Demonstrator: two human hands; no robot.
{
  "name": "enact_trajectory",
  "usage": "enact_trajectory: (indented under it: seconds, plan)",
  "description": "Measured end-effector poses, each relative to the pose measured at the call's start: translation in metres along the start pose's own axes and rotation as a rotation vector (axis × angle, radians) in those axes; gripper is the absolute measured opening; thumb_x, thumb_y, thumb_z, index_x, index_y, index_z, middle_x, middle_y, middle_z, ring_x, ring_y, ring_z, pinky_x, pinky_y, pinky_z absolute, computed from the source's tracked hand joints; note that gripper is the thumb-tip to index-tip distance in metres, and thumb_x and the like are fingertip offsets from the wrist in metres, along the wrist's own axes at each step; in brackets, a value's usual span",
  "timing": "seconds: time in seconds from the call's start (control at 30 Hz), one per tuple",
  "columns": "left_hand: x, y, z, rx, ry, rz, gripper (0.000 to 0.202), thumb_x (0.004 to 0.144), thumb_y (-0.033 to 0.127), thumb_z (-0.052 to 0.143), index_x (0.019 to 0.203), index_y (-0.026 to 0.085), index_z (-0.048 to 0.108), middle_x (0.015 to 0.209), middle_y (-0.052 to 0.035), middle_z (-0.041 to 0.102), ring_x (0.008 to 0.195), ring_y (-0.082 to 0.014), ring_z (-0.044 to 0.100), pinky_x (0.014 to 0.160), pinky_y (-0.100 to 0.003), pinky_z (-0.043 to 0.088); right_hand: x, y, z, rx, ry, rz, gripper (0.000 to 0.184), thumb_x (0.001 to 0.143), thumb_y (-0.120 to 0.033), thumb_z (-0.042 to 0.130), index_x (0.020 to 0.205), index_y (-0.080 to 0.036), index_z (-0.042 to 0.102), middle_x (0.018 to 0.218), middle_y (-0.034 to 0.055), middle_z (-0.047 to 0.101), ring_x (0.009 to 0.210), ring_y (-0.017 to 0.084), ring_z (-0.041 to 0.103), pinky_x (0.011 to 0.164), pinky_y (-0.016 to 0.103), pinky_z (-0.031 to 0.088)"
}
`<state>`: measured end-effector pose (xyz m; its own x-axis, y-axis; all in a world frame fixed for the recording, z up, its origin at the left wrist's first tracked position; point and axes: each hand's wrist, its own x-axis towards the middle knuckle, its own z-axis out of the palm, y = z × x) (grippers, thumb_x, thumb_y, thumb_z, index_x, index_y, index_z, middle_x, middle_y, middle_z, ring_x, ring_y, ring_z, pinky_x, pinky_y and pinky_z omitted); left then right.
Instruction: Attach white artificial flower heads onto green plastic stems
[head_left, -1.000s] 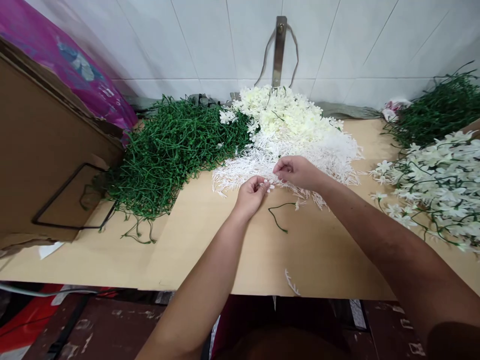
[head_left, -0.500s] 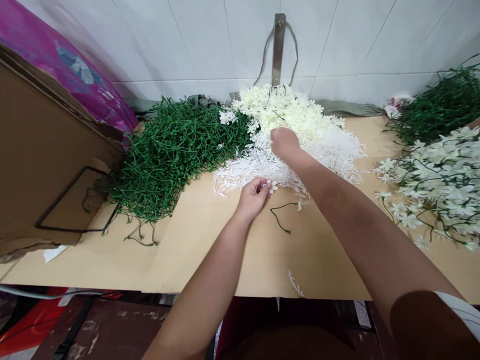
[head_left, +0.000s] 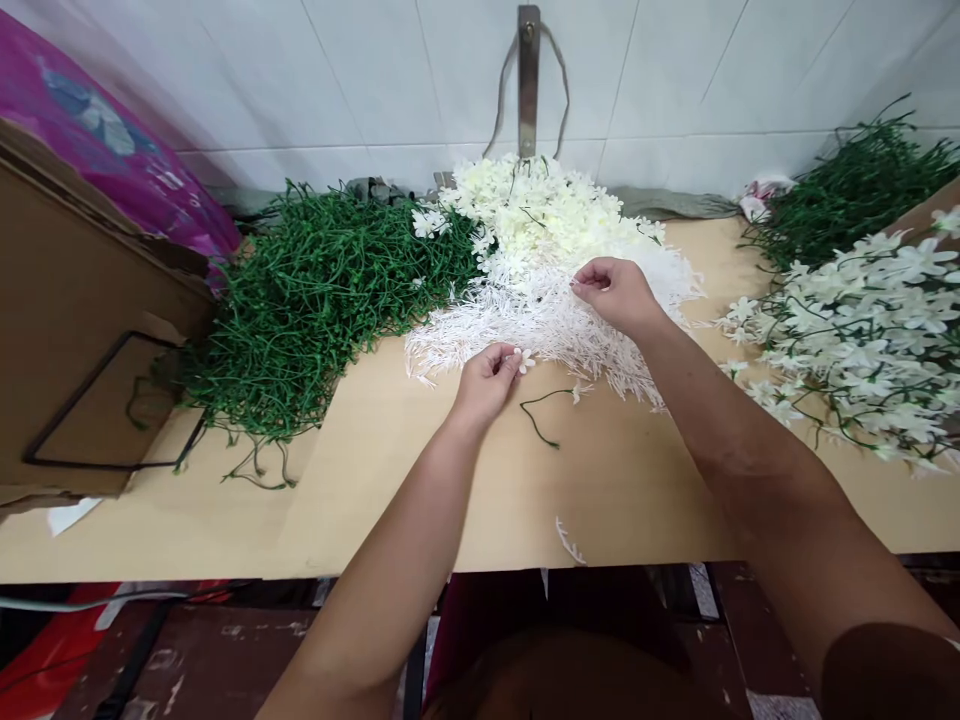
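I hold one white flower (head_left: 525,361) in closed left fingers (head_left: 510,366), beside the white strand pile (head_left: 480,328); right fingers (head_left: 598,268), pinched, contents indiscernible, now back from the cream blossom heap (head_left: 555,215), nearer that flower.

The left hand (head_left: 484,388) and right hand (head_left: 621,295) are bare, and so are the left forearm (head_left: 401,545) and right forearm (head_left: 739,435), both narrowing toward the wrist. At bottom centre, dark maroon clothing (head_left: 466,635) shows, deepening almost to black. Lower right, a dark, round-edged patch (head_left: 885,675) crosses the upper arm; sleeve or shadow, I cannot tell.
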<state>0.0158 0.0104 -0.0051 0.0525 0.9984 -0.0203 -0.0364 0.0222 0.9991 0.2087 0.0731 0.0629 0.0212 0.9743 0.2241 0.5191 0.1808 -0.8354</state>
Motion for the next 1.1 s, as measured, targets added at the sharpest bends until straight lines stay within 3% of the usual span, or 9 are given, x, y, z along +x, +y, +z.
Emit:
enact_trajectory:
  seconds: [0.17, 0.33, 0.5, 0.63, 0.87, 1.1]
  plan:
    - [0.0, 0.003, 0.001, 0.013, 0.015, 0.008, 0.021, 0.068, 0.034, 0.072, 0.065, 0.017, 0.059, 0.053, 0.0036, 0.052, 0.05, -0.007, 0.041, 0.048, -0.02, 0.03, -0.007, 0.007, 0.002, 0.077, 0.002, 0.006, 0.002, 0.071, -0.014, 0.064, 0.073, -0.015, 0.065, 0.065, -0.0006, 0.056, 0.061, 0.01, 0.048, 0.065, 0.029, 0.045]
    - [0.0, 0.007, 0.002, 0.009, 0.021, 0.0, 0.019, 0.067, 0.032, 0.073, 0.064, 0.017, 0.06, 0.051, 0.0036, 0.052, 0.049, -0.0075, 0.042, 0.05, -0.021, 0.031, -0.023, 0.004, 0.01, 0.146, 0.108, 0.007, 0.005, 0.073, -0.019, 0.066, 0.076, -0.016, 0.069, 0.074, 0.0016, 0.06, 0.062, 0.01, 0.048, 0.064, 0.029, 0.045]
    - [-0.005, 0.014, 0.003, 0.053, 0.025, 0.006, 0.014, 0.071, 0.024, 0.069, 0.063, 0.016, 0.061, 0.052, 0.0034, 0.053, 0.049, -0.0074, 0.041, 0.051, -0.021, 0.033, -0.059, -0.017, 0.021, 0.24, -0.122, -0.027, 0.005, 0.073, -0.021, 0.066, 0.069, -0.017, 0.065, 0.069, -0.0001, 0.062, 0.064, 0.011, 0.052, 0.065, 0.029, 0.045]
    - [-0.006, 0.016, 0.004, 0.024, 0.0, -0.021, 0.008, 0.073, 0.02, 0.067, 0.067, 0.016, 0.065, 0.056, 0.0016, 0.057, 0.052, -0.0083, 0.046, 0.054, -0.022, 0.037, -0.075, -0.016, 0.034, 0.304, -0.224, -0.006, 0.008, 0.074, -0.022, 0.065, 0.069, -0.018, 0.059, 0.065, -0.0021, 0.06, 0.059, 0.01, 0.051, 0.061, 0.027, 0.044]
    - [-0.005, 0.008, 0.005, -0.06, -0.031, -0.028, 0.011, 0.069, 0.022, 0.071, 0.077, 0.016, 0.067, 0.059, 0.0018, 0.059, 0.051, -0.0068, 0.047, 0.049, -0.02, 0.036, -0.079, 0.006, 0.053, 0.302, -0.118, -0.062, 0.008, 0.07, -0.015, 0.065, 0.067, -0.02, 0.06, 0.087, 0.0036, 0.059, 0.085, 0.016, 0.059, 0.077, 0.033, 0.053]
    - [-0.006, 0.005, 0.006, -0.08, -0.062, 0.01, 0.018, 0.067, 0.028, 0.074, 0.079, 0.017, 0.066, 0.064, 0.0009, 0.06, 0.053, -0.0069, 0.048, 0.048, -0.019, 0.037, -0.08, 0.007, 0.054, 0.363, -0.095, -0.071, 0.009, 0.071, -0.015, 0.064, 0.066, -0.02, 0.058, 0.088, 0.0042, 0.061, 0.089, 0.017, 0.059, 0.078, 0.033, 0.054]
